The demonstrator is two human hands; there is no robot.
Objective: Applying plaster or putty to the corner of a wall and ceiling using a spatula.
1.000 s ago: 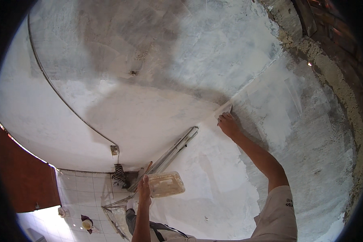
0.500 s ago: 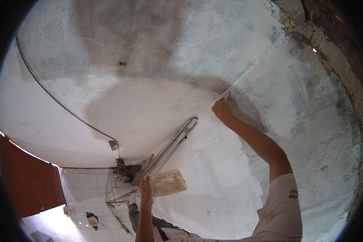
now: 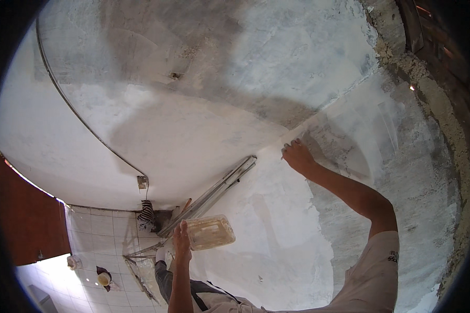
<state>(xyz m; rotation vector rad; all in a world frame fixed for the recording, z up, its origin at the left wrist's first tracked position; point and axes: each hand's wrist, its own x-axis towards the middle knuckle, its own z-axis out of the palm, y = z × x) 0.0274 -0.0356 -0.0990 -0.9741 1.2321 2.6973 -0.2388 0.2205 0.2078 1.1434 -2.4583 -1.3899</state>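
My left hand (image 3: pixel 181 237) grips the near end of a shallow rectangular plastic tub (image 3: pixel 211 232) smeared with pale compound. My right arm stretches up to the corner seam where two walls meet, and my right hand (image 3: pixel 296 154) is closed on a thin scraper, mostly hidden by my fingers. Patchy white skim coat lies over the grey plaster wall (image 3: pixel 423 188) around it, and the whiter wall (image 3: pixel 183 135) carries a broad shadow.
Long metal bars (image 3: pixel 219 188) lean below my right hand, near a striped bundle (image 3: pixel 146 214). A thin conduit runs to a wall box (image 3: pixel 142 182). Tiled floor (image 3: pixel 94 229), a pale round container (image 3: pixel 104 279) and a red-brown panel (image 3: pixel 26 214) are at lower left.
My right hand first rose along the seam, then came back down and slightly right, its elbow bending further outward. My left hand with the tub has shifted slightly left as the view moved.
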